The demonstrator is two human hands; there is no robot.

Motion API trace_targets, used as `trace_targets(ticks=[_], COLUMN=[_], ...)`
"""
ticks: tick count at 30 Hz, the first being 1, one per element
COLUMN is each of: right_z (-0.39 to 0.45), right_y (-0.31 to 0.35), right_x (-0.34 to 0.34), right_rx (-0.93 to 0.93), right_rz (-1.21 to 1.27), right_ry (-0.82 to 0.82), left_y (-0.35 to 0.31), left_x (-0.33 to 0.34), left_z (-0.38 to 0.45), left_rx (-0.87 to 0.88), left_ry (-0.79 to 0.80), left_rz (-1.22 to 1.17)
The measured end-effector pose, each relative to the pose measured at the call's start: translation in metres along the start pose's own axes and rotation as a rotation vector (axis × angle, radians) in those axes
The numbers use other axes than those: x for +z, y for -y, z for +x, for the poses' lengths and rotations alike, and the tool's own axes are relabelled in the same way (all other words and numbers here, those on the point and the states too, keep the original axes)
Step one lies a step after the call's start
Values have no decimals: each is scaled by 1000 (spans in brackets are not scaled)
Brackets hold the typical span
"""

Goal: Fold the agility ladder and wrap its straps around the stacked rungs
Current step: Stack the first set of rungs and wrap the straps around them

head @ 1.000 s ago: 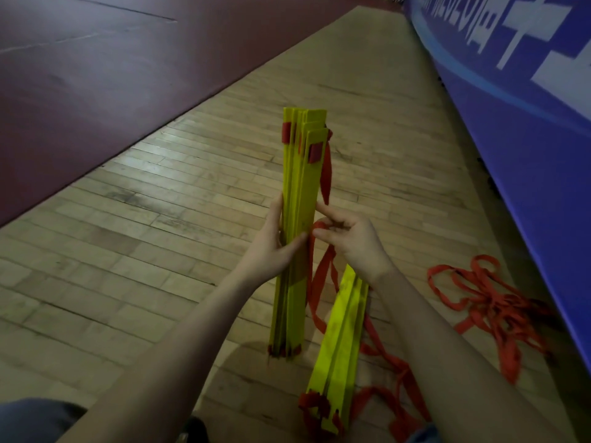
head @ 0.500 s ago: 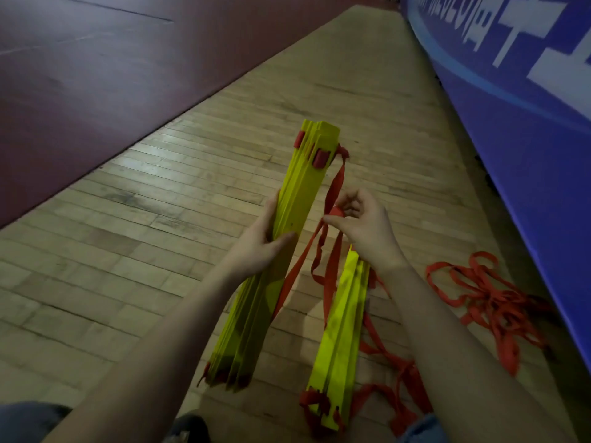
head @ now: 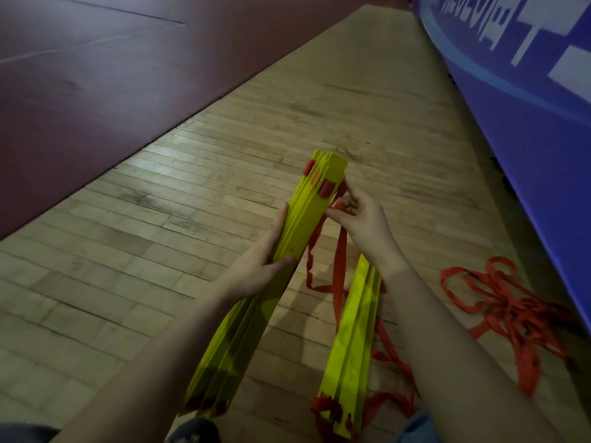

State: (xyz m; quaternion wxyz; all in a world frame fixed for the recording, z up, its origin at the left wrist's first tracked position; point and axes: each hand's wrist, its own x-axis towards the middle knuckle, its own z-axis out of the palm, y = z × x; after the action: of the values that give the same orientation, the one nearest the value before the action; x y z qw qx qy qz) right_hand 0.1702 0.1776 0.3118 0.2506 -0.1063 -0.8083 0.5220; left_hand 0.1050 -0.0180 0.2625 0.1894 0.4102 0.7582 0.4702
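Note:
A stack of yellow ladder rungs with red clips at its far end leans away from me, tilted to the upper right. My left hand grips this stack around its middle, thumb across the near face. My right hand pinches a red strap close to the stack's upper end; the strap hangs down in loops between the two stacks. A second stack of yellow rungs lies on the wooden floor under my right forearm, red strap bunched at its near end.
A loose tangle of red straps lies on the floor at the right, by the base of a blue banner wall. A dark red floor area fills the left. Wooden boards stretch ahead.
The held stack has tipped from upright to leaning away, its far end lower. My right hand has carried the strap up from the stack's middle to near its top end.

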Motion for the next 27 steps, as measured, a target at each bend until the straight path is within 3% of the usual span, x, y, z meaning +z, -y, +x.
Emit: trace_targets(ticks=[10, 15, 18, 27], right_z=[6, 7, 11, 54], right_y=[-17, -14, -17, -52], right_x=[2, 5, 6, 18], right_rx=[23, 58, 30, -118], right_rz=[-189, -85, -232, -377], right_ry=[-56, 16, 17, -190], left_y=[6, 11, 11, 28], left_x=[8, 9, 6, 6], left_z=[-4, 2, 8, 64], left_rx=[-8, -25, -24, -17], left_ry=[-145, -178, -193, -168], left_rz=[70, -14, -36, -70])
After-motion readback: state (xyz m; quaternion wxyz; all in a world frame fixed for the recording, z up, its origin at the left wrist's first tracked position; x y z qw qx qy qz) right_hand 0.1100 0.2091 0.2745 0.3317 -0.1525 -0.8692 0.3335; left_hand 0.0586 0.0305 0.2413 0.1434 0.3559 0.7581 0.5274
